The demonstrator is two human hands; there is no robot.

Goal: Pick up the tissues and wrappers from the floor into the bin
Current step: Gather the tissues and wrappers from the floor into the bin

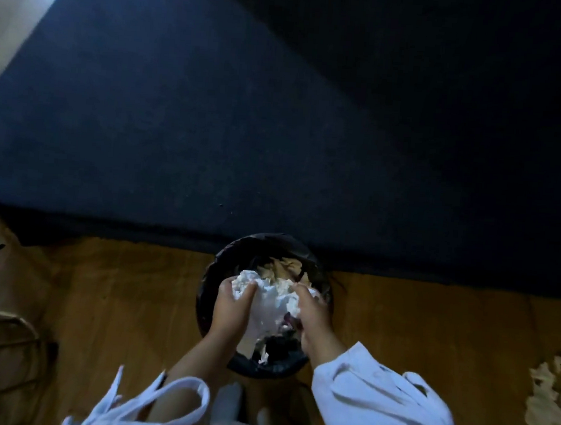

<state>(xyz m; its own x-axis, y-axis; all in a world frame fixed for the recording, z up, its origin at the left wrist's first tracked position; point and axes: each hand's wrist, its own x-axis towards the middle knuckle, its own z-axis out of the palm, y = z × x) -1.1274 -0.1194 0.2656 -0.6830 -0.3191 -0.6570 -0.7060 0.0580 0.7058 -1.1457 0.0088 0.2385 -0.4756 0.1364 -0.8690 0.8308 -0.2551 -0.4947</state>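
Dominating the upper view is a broad dark-blue fabric slab, probably a mattress (213, 108), its front edge running across an orange-brown wooden floor (117, 300). A round black bin lined with a black plastic bag (261, 368) stands against that edge, directly below the person, likely parked there so litter can be dropped straight down without reaching.

Loose white sleeves (375, 401) hang from both forearms. Between the hands, right over the bin's mouth, is a bulky wad of crumpled white tissues (274, 301); it sits above some beige crumpled paper already inside. The left hand (232, 305) grips the wad's left side with curled fingers, and the right hand (313, 314) clutches its right side the same way. Two hands seem needed because the bundle is loose and wide and would shed pieces from a single grasp.

At the far right, well apart from the bin, a ragged beige scrap of crumpled paper (548, 397) lies on the floor, so the job looks unfinished.
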